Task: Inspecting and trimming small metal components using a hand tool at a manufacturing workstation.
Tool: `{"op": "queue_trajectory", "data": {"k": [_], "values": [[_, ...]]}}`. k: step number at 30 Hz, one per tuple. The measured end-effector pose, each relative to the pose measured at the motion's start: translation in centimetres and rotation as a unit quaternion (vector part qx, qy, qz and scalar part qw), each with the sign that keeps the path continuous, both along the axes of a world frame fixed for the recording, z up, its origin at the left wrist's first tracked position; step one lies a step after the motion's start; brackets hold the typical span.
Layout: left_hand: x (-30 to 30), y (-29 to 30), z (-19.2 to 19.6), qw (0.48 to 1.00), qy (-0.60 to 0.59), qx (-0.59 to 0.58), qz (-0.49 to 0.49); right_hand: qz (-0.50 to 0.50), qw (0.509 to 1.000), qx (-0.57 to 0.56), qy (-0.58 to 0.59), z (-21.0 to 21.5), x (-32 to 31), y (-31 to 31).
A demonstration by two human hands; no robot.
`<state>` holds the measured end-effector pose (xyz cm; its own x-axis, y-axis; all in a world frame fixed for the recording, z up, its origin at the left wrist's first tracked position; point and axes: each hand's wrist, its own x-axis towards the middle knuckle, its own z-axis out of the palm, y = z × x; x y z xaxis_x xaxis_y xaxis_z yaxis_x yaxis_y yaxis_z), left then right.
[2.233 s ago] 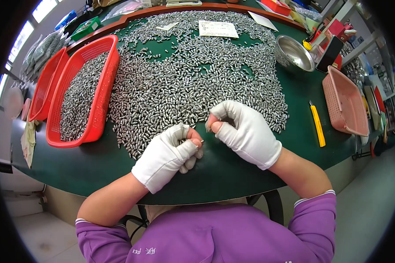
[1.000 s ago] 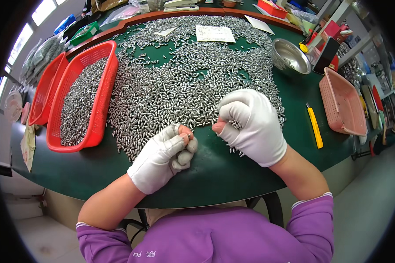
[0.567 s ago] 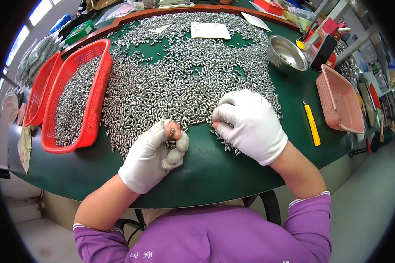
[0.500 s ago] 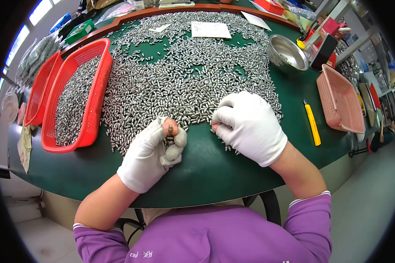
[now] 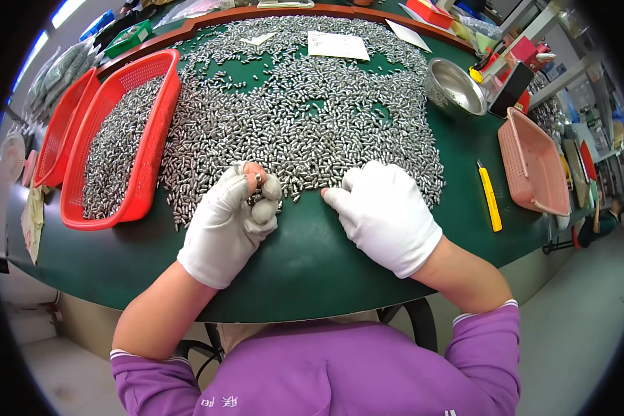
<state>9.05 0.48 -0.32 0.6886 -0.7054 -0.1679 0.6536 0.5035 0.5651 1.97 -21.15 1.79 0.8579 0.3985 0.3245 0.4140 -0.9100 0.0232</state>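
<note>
My left hand [image 5: 222, 222], in a white glove with the thumb tip bare, is raised just above the near edge of a wide spread of small silvery metal pieces [image 5: 256, 139]. Its thumb and curled fingers close on a few shiny metal pieces [image 5: 258, 179]. Palm down, my gloved right hand [image 5: 388, 218] rests at the near right border of the spread. The bare tip of its thumb points left, and its other fingers bend down out of sight. Whatever lies under them is hidden.
A red plastic basket [image 5: 161, 132] filled with the same pieces stands left, another red basket [image 5: 48, 156] beside it. At right are a steel bowl [image 5: 464, 87], a yellow cutter knife [image 5: 491, 197] and a pink basket [image 5: 527, 149]. White paper slips [image 5: 338, 46] lie on the pieces.
My left hand has moved slightly left and away from me, still gripping its pieces. My right hand has shifted slightly and turned palm down, its thumb now farther left.
</note>
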Motion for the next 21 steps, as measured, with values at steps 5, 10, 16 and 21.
{"op": "queue_trajectory", "data": {"k": [5, 10, 16, 21], "values": [[0.5, 0.1, -0.6, 1.0, -0.02, 0.006, 0.009, 0.015, 1.0, 0.0, 0.023, 0.2, -0.1, 0.3], [0.9, 0.3, -0.6, 0.999, -0.038, 0.01, 0.015, -0.003, 0.999, -0.012, 0.05, 0.6, -1.4, 0.7], [0.9, 0.4, -0.8, 0.999, -0.044, -0.003, 0.004, -0.023, 0.998, 0.041, 0.044, 0.6, -2.4, -0.1], [0.8, 0.3, -0.7, 0.999, -0.053, -0.001, 0.005, -0.054, 0.995, 0.082, 0.005, -0.1, -3.5, -0.2]]}}
